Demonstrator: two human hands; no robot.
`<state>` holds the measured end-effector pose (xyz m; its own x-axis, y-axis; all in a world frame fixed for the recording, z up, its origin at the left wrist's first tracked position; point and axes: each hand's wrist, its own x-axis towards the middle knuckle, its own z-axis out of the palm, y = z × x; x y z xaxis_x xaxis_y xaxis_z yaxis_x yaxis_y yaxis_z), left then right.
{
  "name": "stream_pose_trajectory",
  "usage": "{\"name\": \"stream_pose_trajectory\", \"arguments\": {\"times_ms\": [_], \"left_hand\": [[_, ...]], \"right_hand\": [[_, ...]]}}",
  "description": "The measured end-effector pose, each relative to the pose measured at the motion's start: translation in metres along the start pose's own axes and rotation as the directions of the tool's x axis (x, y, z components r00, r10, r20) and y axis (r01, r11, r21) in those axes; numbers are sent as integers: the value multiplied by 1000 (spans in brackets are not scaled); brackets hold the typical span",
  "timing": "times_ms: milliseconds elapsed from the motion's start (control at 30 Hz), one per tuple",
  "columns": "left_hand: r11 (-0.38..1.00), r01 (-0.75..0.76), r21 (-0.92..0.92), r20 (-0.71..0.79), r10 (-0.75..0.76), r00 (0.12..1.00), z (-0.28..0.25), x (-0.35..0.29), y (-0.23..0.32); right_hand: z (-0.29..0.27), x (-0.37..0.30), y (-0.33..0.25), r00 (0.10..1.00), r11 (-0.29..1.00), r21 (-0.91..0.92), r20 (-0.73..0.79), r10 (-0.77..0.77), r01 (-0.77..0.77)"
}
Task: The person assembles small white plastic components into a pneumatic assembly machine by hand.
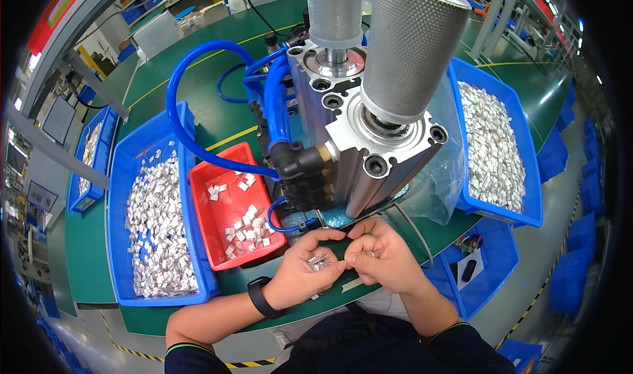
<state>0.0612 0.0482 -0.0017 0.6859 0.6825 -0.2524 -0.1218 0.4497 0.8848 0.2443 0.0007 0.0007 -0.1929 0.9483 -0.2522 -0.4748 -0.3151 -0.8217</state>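
My left hand (304, 270), with a black band on its wrist, is curled round a few small white parts with thin metal leads (318, 263). Thumb and forefinger are pinched together at its right side. Against those fingertips my right hand (384, 255) is closed in a pinch, with another small whitish part partly showing between its fingers. Both hands are at the table's near edge, just in front of a metal press (389, 156) with two cylinders. Nearest to the left hand stands a red bin (227, 242) with loose white parts like those in the palm.
A large blue bin (120, 242) heaped with white parts is left of the red one; another full blue bin (533, 170) stands at right. Blue air hoses (173, 104) loop beside the press. Below the right edge sits an open blue bin (498, 242) with dark items.
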Motion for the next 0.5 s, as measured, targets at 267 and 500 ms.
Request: {"name": "stream_pose_trajectory", "arguments": {"times_ms": [267,500], "left_hand": [[999,-29,-36,-12,29,1000,-1,1,-5],[999,-8,-37,-9,8,1000,-1,0,-4]], "right_hand": [[0,0,0,1000,999,-41,24,-1,2],[1,0,-3,994,989,122,72,80,-88]]}}
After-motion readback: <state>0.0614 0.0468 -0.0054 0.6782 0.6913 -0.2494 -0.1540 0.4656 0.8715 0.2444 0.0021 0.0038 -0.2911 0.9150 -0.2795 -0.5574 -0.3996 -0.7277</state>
